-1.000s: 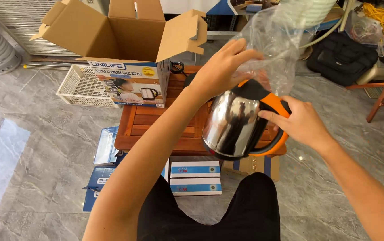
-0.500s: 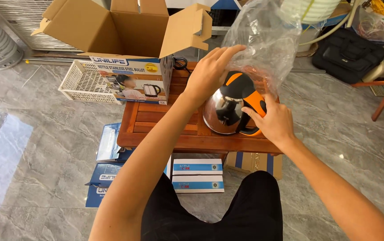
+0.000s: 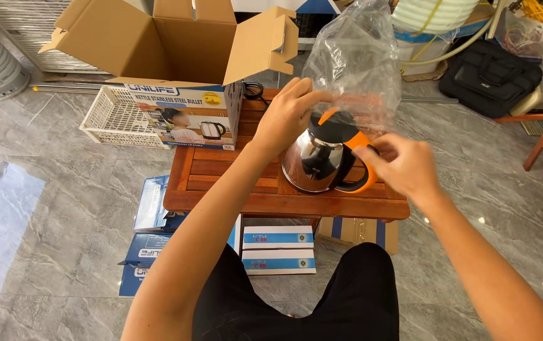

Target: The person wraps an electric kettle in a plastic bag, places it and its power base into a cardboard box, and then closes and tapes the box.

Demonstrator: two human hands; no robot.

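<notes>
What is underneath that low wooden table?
Under the wooden table lie flat blue-and-white boxes and part of a brown carton. The tabletop and the person's knees cover the rest, so anything further back is hidden.

a low slatted wooden table [image 3: 233, 189] of reddish brown stands on a grey marbled tile floor [image 3: 50, 252]. on the table's far left sits an open cardboard box [image 3: 176, 44] with its flaps spread, resting on a printed carton [image 3: 183, 117]. a steel kettle [image 3: 322, 158] with orange and black trim stands on the right half. a black cord [image 3: 253, 91] lies at the far edge. on the floor, small blue and white boxes [image 3: 279, 249] lie under the near edge, and a white wire basket [image 3: 116, 117] lies to the left.
</notes>
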